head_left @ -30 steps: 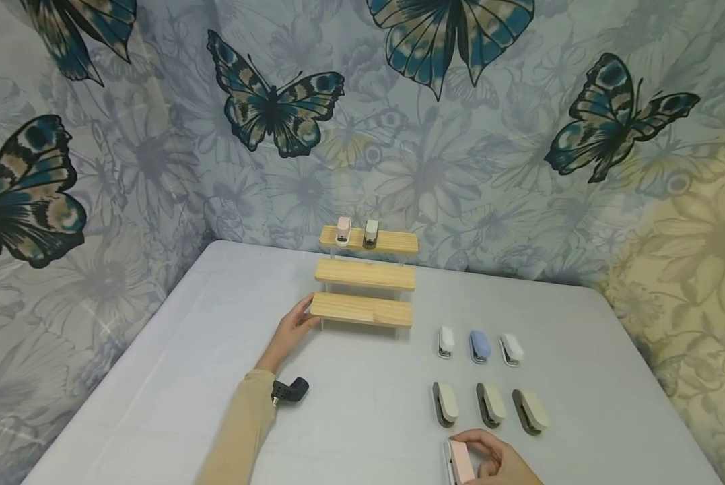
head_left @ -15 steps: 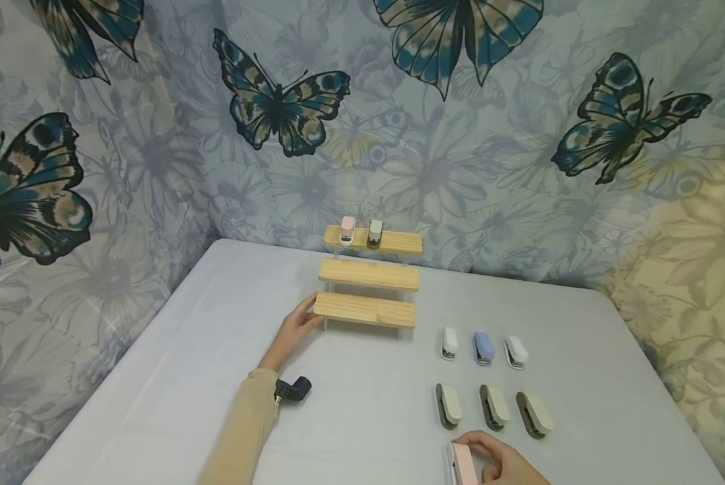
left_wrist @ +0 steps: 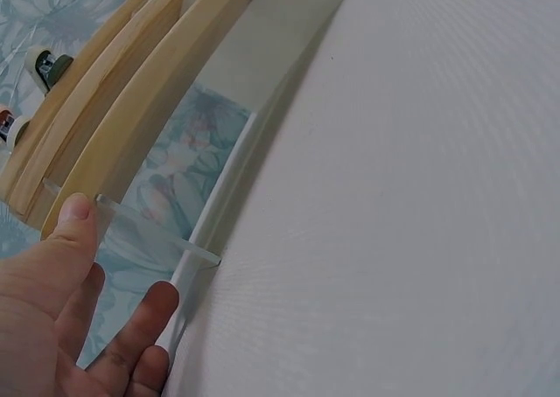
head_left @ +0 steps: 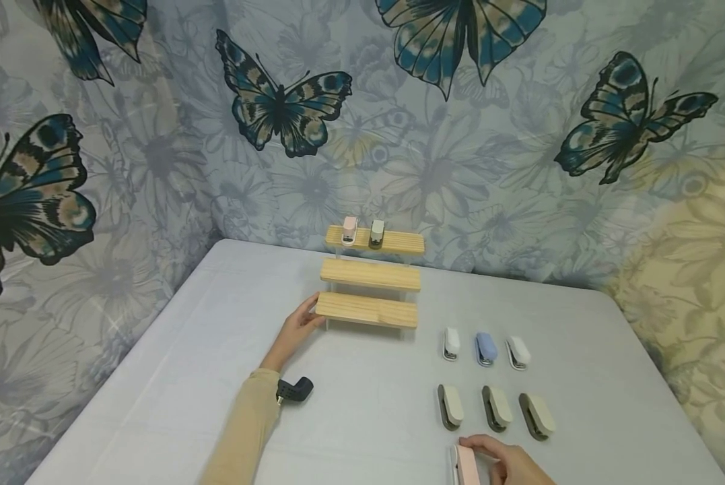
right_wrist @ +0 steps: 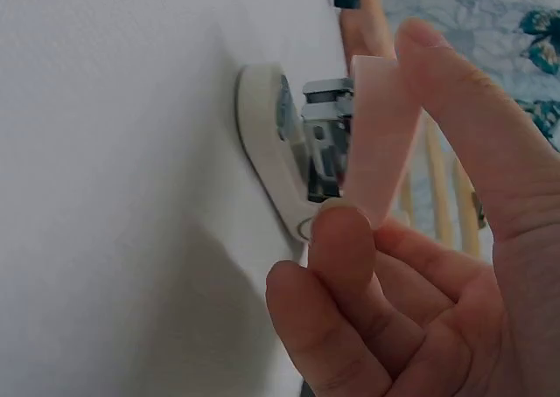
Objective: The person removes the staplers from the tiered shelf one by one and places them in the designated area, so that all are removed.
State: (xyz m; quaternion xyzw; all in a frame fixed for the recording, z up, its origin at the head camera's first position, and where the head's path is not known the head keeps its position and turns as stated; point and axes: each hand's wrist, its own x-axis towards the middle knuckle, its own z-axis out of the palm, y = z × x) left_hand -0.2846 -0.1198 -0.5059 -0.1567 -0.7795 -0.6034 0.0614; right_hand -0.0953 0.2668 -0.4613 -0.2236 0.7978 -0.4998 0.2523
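Observation:
My left hand (head_left: pixel 295 333) grips the left end of the lowest board of a three-tier wooden display stand (head_left: pixel 367 311). In the left wrist view, its thumb (left_wrist: pixel 77 213) presses on the board's edge (left_wrist: pixel 144 108), while the lower fingers are bent beside a clear support leg (left_wrist: pixel 157 226). At the bottom of the head view, my right hand (head_left: pixel 510 461) holds a pink stapler (head_left: pixel 467 466). The right wrist view shows thumb and fingers pinching its pink top arm (right_wrist: pixel 381 139); the pale base (right_wrist: pixel 271 148) is close against the white tabletop.
A pink-and-white stapler (head_left: pixel 349 230) and a grey-green one (head_left: pixel 377 234) stand on the top board. Right of the stand, a row has two white staplers (head_left: pixel 452 343) and a blue one (head_left: pixel 486 348). Nearer lies a row of three cream-and-grey staplers (head_left: pixel 452 407). Butterfly-printed cloth (head_left: pixel 435 155) hangs behind.
The head view has turned slightly, so the scene sits a little farther right. Both hands keep their hold, with the pink stapler in nearly the same place.

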